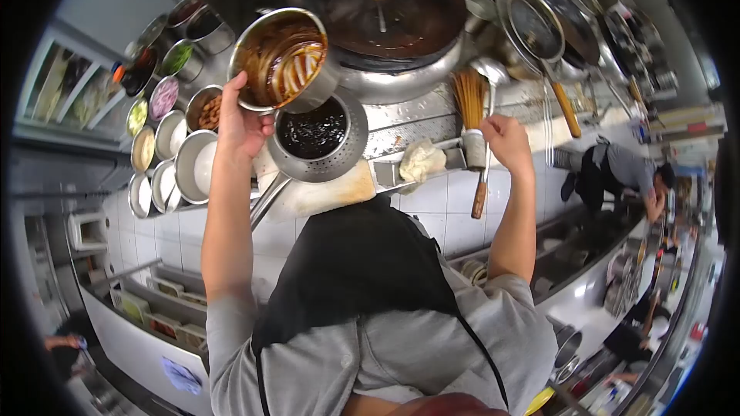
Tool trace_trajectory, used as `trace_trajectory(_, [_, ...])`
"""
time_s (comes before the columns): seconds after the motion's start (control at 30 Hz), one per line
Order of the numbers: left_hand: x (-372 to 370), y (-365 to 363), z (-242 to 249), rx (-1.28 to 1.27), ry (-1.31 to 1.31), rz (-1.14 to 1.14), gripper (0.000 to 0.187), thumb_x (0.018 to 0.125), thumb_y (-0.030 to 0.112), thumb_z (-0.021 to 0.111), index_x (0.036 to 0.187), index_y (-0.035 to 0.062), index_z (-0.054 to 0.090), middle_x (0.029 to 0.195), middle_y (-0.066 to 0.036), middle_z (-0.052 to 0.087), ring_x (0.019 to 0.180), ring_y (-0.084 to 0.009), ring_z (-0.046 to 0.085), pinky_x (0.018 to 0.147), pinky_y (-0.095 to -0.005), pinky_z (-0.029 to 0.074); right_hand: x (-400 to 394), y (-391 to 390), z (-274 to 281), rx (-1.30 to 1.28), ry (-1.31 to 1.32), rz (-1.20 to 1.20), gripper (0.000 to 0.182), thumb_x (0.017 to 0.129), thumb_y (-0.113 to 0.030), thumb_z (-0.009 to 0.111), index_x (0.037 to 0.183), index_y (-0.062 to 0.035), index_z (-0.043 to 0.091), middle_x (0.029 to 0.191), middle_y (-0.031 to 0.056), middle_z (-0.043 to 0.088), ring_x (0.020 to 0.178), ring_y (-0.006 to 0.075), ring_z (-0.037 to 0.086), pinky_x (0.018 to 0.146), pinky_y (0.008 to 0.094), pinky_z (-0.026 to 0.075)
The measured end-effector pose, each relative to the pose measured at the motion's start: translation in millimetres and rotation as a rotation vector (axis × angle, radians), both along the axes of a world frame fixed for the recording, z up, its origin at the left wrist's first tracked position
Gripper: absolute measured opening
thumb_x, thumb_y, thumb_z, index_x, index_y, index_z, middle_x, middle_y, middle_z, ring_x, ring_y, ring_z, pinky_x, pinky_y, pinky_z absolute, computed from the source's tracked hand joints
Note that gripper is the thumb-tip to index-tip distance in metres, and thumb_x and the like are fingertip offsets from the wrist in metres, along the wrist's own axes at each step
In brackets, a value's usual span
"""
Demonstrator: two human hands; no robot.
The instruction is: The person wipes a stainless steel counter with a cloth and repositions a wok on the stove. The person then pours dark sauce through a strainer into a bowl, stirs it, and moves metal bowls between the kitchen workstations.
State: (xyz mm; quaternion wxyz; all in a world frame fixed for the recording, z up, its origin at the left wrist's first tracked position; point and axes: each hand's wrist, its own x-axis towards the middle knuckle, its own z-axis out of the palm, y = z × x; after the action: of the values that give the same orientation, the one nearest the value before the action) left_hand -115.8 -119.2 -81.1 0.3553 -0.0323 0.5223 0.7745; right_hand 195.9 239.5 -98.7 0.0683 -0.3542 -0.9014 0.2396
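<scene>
My left hand point(245, 125) grips the rim and side of a steel pot point(308, 96), tilted so that its brown, sauce-streaked inside shows. Just below the pot stands a perforated metal container point(327, 173) with dark liquid point(312, 131) in its round opening. My right hand point(507, 142) is closed at the shaft of a ladle with a wooden handle end point(479, 199); its fingers cover part of the shaft. Immediately left of that hand is a bamboo brush point(469, 96) with a pale wrapped handle. A crumpled cloth point(421, 162) lies between the two hands.
A large dark wok point(378, 11) sits ahead on the range. Steel bowls of ingredients, including red onion point(164, 98) and nuts point(210, 112), crowd the left. Strainers point(536, 27) and pans stand at the right. A co-worker point(617, 177) bends over farther right.
</scene>
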Motion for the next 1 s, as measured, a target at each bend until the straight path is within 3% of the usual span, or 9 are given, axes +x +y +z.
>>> trace_trajectory(0.17, [-8.1,6.2,-3.9,0.02,0.007,-0.033,0.056,0.084,0.06,0.063,0.109,0.0092,0.063,0.086,-0.006,0.066,0.062,-0.016,0.055,0.05,-0.0277,0.043,123.5,7.4,-124.4,0.118,-0.551,-0.098,0.034,0.083,-0.03,0.07,0.101,-0.0016,0.068,0.097,0.0203,0.072,0.093,0.0406,0.069,0.08,0.0472,0.053])
trace_trajectory(0.23, [-17.4,7.6,-8.3,0.047,0.028,-0.046,0.061,0.083,0.06,0.065,0.115,0.0075,0.062,0.09,-0.011,0.066,0.073,-0.0201,0.061,0.062,-0.0307,0.051,125.8,-40.7,-132.8,-0.296,-0.167,-0.324,0.028,0.082,-0.021,0.069,0.102,-0.0014,0.064,0.093,0.0196,0.07,0.089,0.0368,0.068,0.08,0.0442,0.052])
trace_trajectory(0.33, [-26.1,28.5,-5.1,0.112,-0.005,-0.035,0.068,0.083,0.052,0.07,0.129,0.0046,0.054,0.108,-0.02,0.061,0.094,-0.0287,0.063,0.076,-0.0376,0.058,119.6,-68.7,-172.2,-0.173,0.218,-0.664,0.025,0.082,-0.018,0.071,0.097,-0.0004,0.061,0.084,0.0156,0.066,0.084,0.0328,0.065,0.081,0.0424,0.051])
trace_trajectory(0.37, [-30.0,36.9,-8.0,0.137,-0.015,0.003,0.072,0.082,0.049,0.072,0.133,0.0037,0.051,0.115,-0.024,0.058,0.102,-0.0321,0.061,0.08,-0.0397,0.059,127.2,-60.4,-185.8,0.063,0.239,-0.594,0.023,0.084,-0.017,0.07,0.094,-0.0003,0.06,0.073,0.0098,0.061,0.064,0.0257,0.061,0.063,0.0398,0.051])
trace_trajectory(0.43, [-25.9,50.2,4.4,0.118,0.039,0.054,0.071,0.083,0.042,0.072,0.137,0.0044,0.046,0.121,-0.029,0.052,0.105,-0.0356,0.06,0.083,-0.0412,0.059,125.1,-61.5,-147.3,-0.559,0.389,-0.743,0.015,0.086,-0.014,0.067,0.093,-0.0017,0.061,0.064,0.0046,0.056,0.046,0.0155,0.052,0.044,0.0315,0.042])
trace_trajectory(0.53, [-36.2,61.8,7.3,0.118,0.093,0.052,0.062,0.085,0.039,0.072,0.13,0.0031,0.05,0.114,-0.022,0.061,0.1,-0.0319,0.065,0.084,-0.0419,0.06,122.4,-84.7,-98.8,-0.706,0.589,-0.666,0.012,0.089,-0.011,0.064,0.096,-0.0024,0.062,0.06,0.0012,0.052,0.038,0.0077,0.043,0.034,0.0246,0.031])
trace_trajectory(0.87, [-54.0,113.4,13.0,0.218,0.165,0.077,0.05,0.088,0.022,0.065,0.128,-0.0042,0.05,0.118,-0.024,0.053,0.108,-0.034,0.061,0.092,-0.0478,0.06,55.8,-97.1,52.5,-0.991,0.665,-0.263,0.044,0.092,-0.008,0.063,0.134,0.0009,0.052,0.073,0.0043,0.056,0.043,0.0072,0.048,0.031,0.021,0.037])
trace_trajectory(0.97, [-57.4,128.8,9.6,0.203,0.159,0.072,0.051,0.087,0.019,0.064,0.128,-0.008,0.049,0.119,-0.027,0.052,0.109,-0.0358,0.061,0.092,-0.0493,0.06,36.1,-95.4,64.6,-1.25,0.614,-0.211,0.044,0.092,-0.006,0.062,0.135,0.0008,0.052,0.072,0.0057,0.055,0.043,0.0078,0.049,0.03,0.0213,0.037])
trace_trajectory(1.0, [-58.3,132.7,8.1,0.193,0.162,0.059,0.052,0.087,0.018,0.064,0.128,-0.0081,0.048,0.118,-0.027,0.052,0.11,-0.0361,0.061,0.091,-0.0493,0.06,30.4,-95.0,64.9,-1.332,0.61,-0.178,0.028,0.091,-0.004,0.063,0.118,-0.0001,0.055,0.074,0.0084,0.057,0.044,0.0101,0.05,0.03,0.0232,0.038])
